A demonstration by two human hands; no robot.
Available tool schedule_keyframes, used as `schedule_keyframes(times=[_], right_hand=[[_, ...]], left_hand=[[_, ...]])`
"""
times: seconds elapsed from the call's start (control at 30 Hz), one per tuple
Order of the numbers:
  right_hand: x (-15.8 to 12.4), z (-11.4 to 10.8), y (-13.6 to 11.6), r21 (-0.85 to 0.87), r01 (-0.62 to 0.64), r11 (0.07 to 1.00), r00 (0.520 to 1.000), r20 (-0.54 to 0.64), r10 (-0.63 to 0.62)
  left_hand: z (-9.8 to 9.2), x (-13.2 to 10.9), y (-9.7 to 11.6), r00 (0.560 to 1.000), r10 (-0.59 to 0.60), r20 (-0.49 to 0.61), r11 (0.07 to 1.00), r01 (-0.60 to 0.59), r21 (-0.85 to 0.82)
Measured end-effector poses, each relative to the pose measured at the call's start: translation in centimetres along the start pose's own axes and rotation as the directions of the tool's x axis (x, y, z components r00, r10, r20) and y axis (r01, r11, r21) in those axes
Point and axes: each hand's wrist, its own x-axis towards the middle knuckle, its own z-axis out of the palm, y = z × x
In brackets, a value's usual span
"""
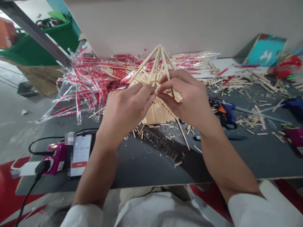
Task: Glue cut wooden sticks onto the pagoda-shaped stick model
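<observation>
A small model house of thin wooden sticks (156,112) stands on the dark table (142,160), its roof frame rising to a peak at the back. My left hand (126,108) and my right hand (184,94) meet just above the model's roof. Both pinch with thumb and fingertips where a short wooden stick (156,91) lies against the frame. The fingers hide most of that stick. Loose stick offcuts lie scattered around the model's base.
A heap of red-and-clear plastic wrappers (90,82) lies at the back left. A blue glue gun (224,112) rests right of the model. A clear ruler (161,143) lies in front. A phone (81,153) and a purple device (55,157) sit near the left front edge.
</observation>
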Motion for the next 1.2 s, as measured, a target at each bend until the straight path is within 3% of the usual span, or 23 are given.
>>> schedule_keyframes(times=[0.53,0.9,1.2], right_hand=[[-0.11,-0.06,0.68,-0.01,-0.052,0.999,0.998,0.03,0.052],[-0.13,-0.04,0.91,0.01,-0.014,1.0,1.0,0.007,0.014],[-0.36,0.05,0.74,-0.067,-0.019,0.998,1.0,0.001,0.019]], left_hand=[[0.25,-0.13,0.1,1.0,-0.026,-0.01,0.999,0.026,-0.028],[0.3,-0.16,-0.03,1.0,-0.016,-0.023,1.0,0.016,0.001],[0.33,-0.23,-0.1,0.997,0.026,-0.068,0.998,-0.022,0.055]])
